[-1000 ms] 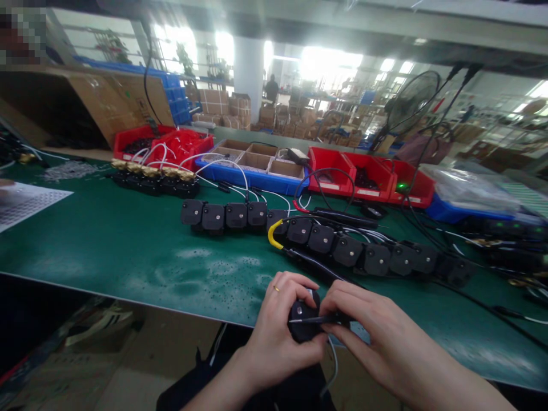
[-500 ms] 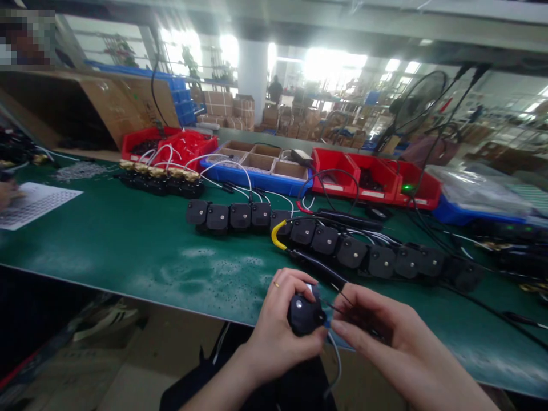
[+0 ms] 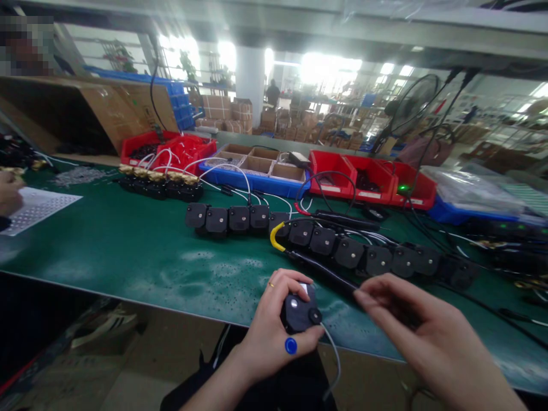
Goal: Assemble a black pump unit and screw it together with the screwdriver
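My left hand (image 3: 268, 328) is closed round a small black module (image 3: 298, 311) with a white wire (image 3: 334, 359) hanging from it, just over the near edge of the green table (image 3: 128, 251). A small blue round cap (image 3: 291, 345) shows against the base of my left thumb. My right hand (image 3: 411, 328) is a little to the right of the module, apart from it. Its fingers are pressed together round a thin dark tool that is mostly hidden. Behind both hands lies a black probe with a yellow end (image 3: 274, 237).
A long row of similar black modules (image 3: 325, 242) with white wires crosses the table. A second row with brass fittings (image 3: 156, 180) lies far left. Red bins (image 3: 368, 182) and a blue tray (image 3: 257, 171) line the back. Another person's hand (image 3: 8, 191) rests by a white perforated sheet (image 3: 38, 205).
My right hand has drawn its thin tool away from the module, to the right. The blue cap has appeared below the module. My left hand has turned the module slightly.
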`<state>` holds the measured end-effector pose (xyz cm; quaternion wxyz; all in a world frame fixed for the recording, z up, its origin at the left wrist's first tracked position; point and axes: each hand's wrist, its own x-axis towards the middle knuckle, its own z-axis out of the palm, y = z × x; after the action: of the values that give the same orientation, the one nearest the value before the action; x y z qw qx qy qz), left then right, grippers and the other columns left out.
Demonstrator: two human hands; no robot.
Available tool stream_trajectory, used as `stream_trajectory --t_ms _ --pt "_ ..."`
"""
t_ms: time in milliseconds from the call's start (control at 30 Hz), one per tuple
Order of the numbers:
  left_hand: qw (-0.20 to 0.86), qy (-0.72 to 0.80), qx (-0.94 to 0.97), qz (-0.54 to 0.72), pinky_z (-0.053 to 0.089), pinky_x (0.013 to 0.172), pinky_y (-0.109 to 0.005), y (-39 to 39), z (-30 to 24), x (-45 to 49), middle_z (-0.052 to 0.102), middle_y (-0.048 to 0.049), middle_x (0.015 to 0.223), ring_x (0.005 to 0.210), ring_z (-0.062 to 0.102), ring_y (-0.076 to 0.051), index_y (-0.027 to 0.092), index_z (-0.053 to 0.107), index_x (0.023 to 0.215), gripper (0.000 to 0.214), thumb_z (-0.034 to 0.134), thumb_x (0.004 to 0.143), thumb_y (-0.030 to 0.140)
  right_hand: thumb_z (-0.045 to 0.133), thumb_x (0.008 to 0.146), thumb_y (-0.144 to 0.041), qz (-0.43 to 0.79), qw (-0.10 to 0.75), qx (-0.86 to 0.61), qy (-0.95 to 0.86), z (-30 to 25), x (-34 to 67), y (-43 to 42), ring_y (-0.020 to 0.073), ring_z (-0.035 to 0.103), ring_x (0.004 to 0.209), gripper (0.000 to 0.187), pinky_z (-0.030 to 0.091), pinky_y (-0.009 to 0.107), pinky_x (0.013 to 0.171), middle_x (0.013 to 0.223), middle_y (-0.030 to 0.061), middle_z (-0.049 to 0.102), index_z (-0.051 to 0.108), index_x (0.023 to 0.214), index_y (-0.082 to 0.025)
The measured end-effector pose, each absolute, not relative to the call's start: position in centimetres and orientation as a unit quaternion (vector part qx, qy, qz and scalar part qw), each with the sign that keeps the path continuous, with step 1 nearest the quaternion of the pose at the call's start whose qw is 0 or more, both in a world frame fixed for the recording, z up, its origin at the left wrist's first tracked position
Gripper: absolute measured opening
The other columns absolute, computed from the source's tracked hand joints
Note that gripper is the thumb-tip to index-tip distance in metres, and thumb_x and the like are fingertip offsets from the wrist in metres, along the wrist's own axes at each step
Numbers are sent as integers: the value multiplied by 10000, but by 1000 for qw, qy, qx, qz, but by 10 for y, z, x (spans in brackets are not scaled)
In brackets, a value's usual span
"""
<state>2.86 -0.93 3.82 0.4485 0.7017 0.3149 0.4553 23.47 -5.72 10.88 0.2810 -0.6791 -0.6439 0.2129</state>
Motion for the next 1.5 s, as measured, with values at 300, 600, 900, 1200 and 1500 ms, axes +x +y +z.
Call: stream_trajectory --t_ms 300,600,900,1200,1500 --pt "460 332 692 446 446 888 -383 -3 51 25 605 -73 1093 1020 599 -242 213 615 821 136 624 728 114 493 813 -212 35 123 -785 -606 39 368 -40 265 716 821 235 572 377 764 907 127 733 720 858 -176" --pt "449 354 686 450 466 849 -396 0 50 26 616 -74 1093 956 628 -242 213 606 788 107 629 713 141 555 834 -223 18 97 -753 -651 52 355 -38 286 689 905 233 554 412 829 997 122 701 754 942 -170" --pt "452 359 688 440 478 850 -399 1 48 27 617 -73 1109 966 627 -254 220 599 809 165 635 692 110 496 930 -231 -21 142 -712 -688 108 341 67 252 654 1014 320 505 364 910 1157 134 671 626 1206 -132" --pt "449 347 692 446 475 854 -384 1 38 26 592 -63 1148 978 614 -245 232 593 852 230 619 681 81 699 884 -349 143 -12 -617 -774 90 334 181 183 662 896 314 534 380 865 1037 63 697 658 1128 -155" --pt "455 349 676 462 477 818 -375 0 36 30 618 -69 1107 928 615 -241 216 584 804 257 622 611 51 675 803 -373 143 200 -607 -756 117 341 172 246 639 971 475 496 352 897 1136 107 686 622 1221 -154"
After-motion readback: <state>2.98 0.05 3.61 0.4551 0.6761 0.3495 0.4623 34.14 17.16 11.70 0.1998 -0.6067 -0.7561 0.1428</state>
